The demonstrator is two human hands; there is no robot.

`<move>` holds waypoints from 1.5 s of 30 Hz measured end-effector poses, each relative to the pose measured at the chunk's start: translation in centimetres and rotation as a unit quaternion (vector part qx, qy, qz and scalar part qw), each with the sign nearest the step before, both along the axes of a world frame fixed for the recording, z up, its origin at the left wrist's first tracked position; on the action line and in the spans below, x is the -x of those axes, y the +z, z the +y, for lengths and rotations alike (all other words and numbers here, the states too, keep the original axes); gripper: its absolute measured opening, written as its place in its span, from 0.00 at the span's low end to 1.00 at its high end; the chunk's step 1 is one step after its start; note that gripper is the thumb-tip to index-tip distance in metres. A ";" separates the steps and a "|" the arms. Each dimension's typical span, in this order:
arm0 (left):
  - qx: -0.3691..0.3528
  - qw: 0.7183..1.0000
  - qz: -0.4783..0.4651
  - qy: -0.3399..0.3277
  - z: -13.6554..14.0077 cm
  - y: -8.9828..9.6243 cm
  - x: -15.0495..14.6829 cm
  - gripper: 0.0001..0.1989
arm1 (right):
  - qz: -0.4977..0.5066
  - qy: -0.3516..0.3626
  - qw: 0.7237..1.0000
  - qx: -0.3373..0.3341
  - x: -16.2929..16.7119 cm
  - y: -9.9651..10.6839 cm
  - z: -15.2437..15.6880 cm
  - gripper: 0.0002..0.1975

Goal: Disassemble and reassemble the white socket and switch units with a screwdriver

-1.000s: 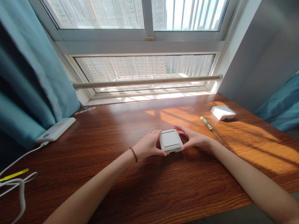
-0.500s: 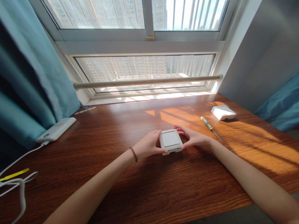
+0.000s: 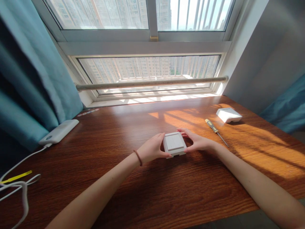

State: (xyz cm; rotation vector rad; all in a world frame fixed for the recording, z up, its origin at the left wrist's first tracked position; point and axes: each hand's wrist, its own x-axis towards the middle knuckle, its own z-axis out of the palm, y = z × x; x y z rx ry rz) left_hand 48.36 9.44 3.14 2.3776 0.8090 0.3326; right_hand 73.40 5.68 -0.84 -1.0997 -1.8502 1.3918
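A white square light switch [image 3: 174,142] with a wide flat panel sits mid-table, face up, and notches show along its near edge. My left hand [image 3: 154,147], with a brown band at its wrist, grips the left side, thumb at the near corner. On the opposite side my right hand [image 3: 195,141] holds it between thumb and fingers; some fingertips are hidden behind the far corner. To the right lies a screwdriver [image 3: 212,126] with a yellow-and-grey handle, apart from both hands. A second white square switch or box [image 3: 229,115] rests farther back.
The brown wooden table [image 3: 128,190] meets a window with a horizontal rail [image 3: 152,83]. At left are a white power bank [image 3: 59,131], a looped white cable [image 3: 25,198], a yellow strip [image 3: 17,176] and a blue curtain [image 3: 40,70].
The view has shifted very slightly. Both hands stay on the light switch in nearly the same place, with the right thumb moved a touch to the left.
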 end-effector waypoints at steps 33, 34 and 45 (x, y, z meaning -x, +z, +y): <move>-0.061 0.996 0.059 0.008 0.1 -1.6 0.2 0.47 | -0.054 0.023 0.996 -0.074 -0.7 -0.1 0.5 0.46; -0.061 0.996 0.061 0.010 0.1 -1.8 0.1 0.48 | -0.052 0.024 0.996 -0.066 -0.7 -0.1 0.5 0.46; 0.028 0.998 -0.047 0.024 -0.1 -1.7 0.1 0.41 | 0.000 0.040 0.999 -0.032 -0.3 0.2 0.3 0.48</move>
